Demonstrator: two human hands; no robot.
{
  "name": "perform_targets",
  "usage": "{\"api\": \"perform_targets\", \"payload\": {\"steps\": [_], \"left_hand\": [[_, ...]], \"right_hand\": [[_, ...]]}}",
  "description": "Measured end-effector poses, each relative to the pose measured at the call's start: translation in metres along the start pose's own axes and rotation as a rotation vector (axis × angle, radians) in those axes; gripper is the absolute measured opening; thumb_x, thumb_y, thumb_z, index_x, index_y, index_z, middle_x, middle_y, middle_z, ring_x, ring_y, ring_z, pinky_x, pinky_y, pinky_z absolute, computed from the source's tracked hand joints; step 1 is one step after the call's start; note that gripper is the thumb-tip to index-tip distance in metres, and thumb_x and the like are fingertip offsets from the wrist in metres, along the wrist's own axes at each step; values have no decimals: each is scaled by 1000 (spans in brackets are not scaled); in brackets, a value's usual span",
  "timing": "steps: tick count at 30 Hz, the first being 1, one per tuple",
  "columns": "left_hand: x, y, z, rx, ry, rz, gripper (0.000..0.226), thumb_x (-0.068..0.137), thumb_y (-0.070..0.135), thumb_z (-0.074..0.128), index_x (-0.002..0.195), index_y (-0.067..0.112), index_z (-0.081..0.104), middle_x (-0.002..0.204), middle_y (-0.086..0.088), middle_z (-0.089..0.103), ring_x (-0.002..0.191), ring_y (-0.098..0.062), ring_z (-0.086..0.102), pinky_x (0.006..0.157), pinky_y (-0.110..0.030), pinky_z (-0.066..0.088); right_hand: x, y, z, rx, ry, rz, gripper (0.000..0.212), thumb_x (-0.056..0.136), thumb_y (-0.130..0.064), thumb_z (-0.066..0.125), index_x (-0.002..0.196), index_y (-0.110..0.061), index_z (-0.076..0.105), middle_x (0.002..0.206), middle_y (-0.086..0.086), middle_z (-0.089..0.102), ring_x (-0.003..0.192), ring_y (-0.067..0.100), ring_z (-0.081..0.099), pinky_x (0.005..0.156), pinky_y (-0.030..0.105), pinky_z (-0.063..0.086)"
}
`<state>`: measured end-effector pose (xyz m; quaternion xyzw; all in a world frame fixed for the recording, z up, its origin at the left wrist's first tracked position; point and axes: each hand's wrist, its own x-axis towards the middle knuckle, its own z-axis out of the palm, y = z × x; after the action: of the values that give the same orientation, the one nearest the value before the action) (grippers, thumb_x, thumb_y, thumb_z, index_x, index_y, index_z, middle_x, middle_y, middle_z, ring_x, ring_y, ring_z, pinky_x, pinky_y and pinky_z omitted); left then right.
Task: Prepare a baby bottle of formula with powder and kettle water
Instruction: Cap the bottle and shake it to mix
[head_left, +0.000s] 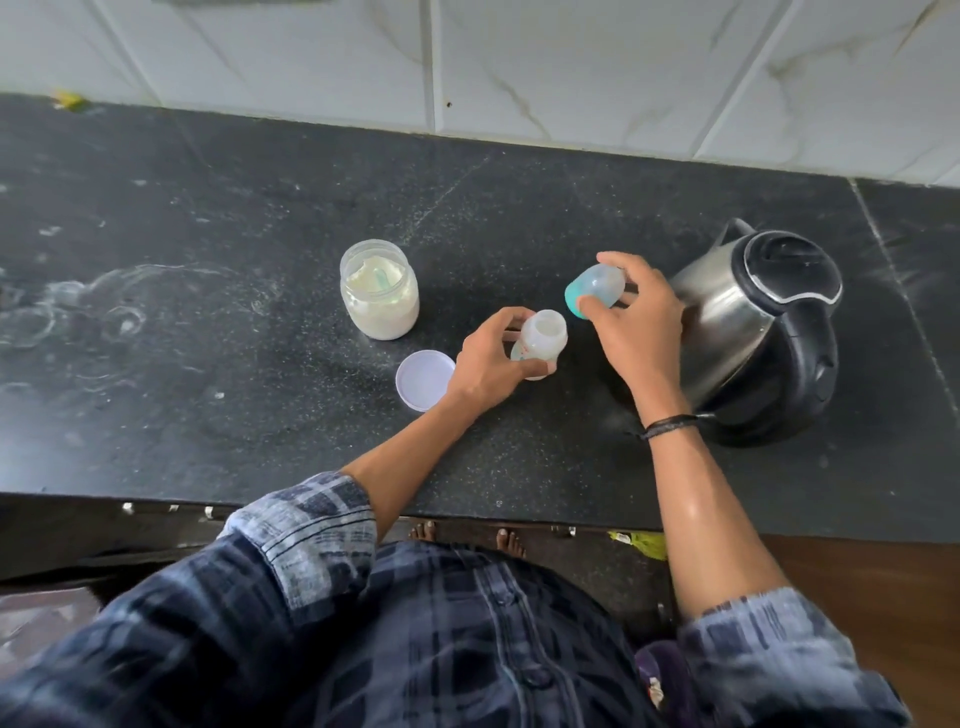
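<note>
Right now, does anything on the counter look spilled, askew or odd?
Only the counter: whitish rings and smears at its left, pale specks around the jar. Powder or stains, I cannot tell. Nothing else stands out.

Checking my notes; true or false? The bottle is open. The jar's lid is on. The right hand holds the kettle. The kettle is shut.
1. The bottle is open: true; the left hand grips it.
2. The jar has its lid on: false; it lies on the counter.
3. The right hand holds the kettle: false; it holds the cap.
4. The kettle is shut: true.
</note>
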<state>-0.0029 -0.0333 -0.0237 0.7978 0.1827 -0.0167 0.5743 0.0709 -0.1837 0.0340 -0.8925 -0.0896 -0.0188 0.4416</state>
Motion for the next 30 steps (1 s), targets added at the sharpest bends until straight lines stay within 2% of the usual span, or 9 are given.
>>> {"api": "perform_targets", "payload": {"steps": [2, 4, 7, 12, 17, 24, 30], "left_hand": [[-2, 0, 1, -8, 6, 1, 60, 83, 14, 85, 134, 23, 54, 136, 3, 60, 118, -9, 53, 93, -18, 44], [-4, -1, 2, -16, 19, 6, 60, 83, 14, 85, 135, 22, 55, 136, 3, 61, 120, -10, 55, 96, -22, 46], [-7, 0, 4, -9, 42, 14, 61, 83, 16, 86, 135, 21, 56, 135, 3, 63, 122, -12, 57, 101, -28, 47], [-8, 0, 6, 19, 55, 6, 63, 84, 18, 85, 140, 20, 54, 138, 2, 62, 124, -13, 57, 103, -32, 48], [-8, 0, 6, 47, 61, 1, 65, 85, 18, 85, 142, 21, 53, 139, 2, 62, 125, -14, 58, 104, -35, 49], [-8, 2, 5, 73, 52, 6, 66, 85, 20, 84, 143, 20, 52, 140, 1, 62, 127, -15, 58, 107, -37, 47], [-9, 3, 4, 97, 50, 8, 67, 85, 22, 84, 144, 21, 51, 141, 1, 62, 128, -17, 58, 106, -37, 47]], "right_hand": [[-5, -5, -9, 113, -70, -41, 50, 82, -14, 76, 127, -33, 68, 126, -9, 65, 104, 3, 67, 89, 26, 59], [-9, -7, -12, 162, -144, -106, 51, 82, -10, 77, 129, -29, 69, 128, -7, 67, 102, 0, 69, 83, 19, 59], [-12, -4, -11, 146, -230, -183, 54, 83, -10, 77, 132, -29, 67, 128, -7, 65, 103, 2, 68, 84, 21, 60], [-14, 1, -7, 65, -345, -260, 64, 81, -10, 79, 139, -30, 61, 130, -8, 62, 112, 11, 65, 92, 33, 60], [-14, 5, -4, 21, -320, -289, 60, 80, -12, 81, 136, -23, 63, 129, -4, 62, 112, 13, 65, 87, 35, 62], [-17, 1, 1, -71, -248, -338, 56, 74, -19, 86, 127, -22, 68, 117, -4, 61, 98, 15, 65, 82, 43, 61], [-25, -3, 10, -107, -135, -255, 53, 72, -42, 91, 116, -25, 66, 106, -9, 53, 84, 10, 61, 74, 32, 57]]}}
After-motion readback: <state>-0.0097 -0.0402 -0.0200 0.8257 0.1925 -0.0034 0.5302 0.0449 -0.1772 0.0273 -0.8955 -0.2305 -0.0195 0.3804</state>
